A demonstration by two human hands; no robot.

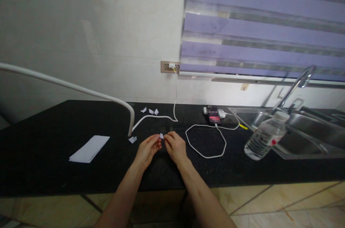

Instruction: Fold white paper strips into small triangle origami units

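Observation:
Between my two hands is a small folded piece of white paper [161, 136], held just above the black countertop. My left hand [148, 149] pinches its left side with thumb and forefinger. From the right, my right hand [175, 147] grips it with closed fingertips. Just left of my hands lies another folded paper piece [133, 140]. Farther back, several small folded paper pieces [151, 112] rest near the wall. A stack of white paper sheets [90, 149] lies flat to the left.
A white bent stand [132, 120] rises from the counter [48, 141], its cable running to a wall socket [169, 66]. Right of my hands lie a looped white cable [206, 157] and a pixelated device [214, 114]. A large water bottle [265, 138] stands before the steel sink [299, 140].

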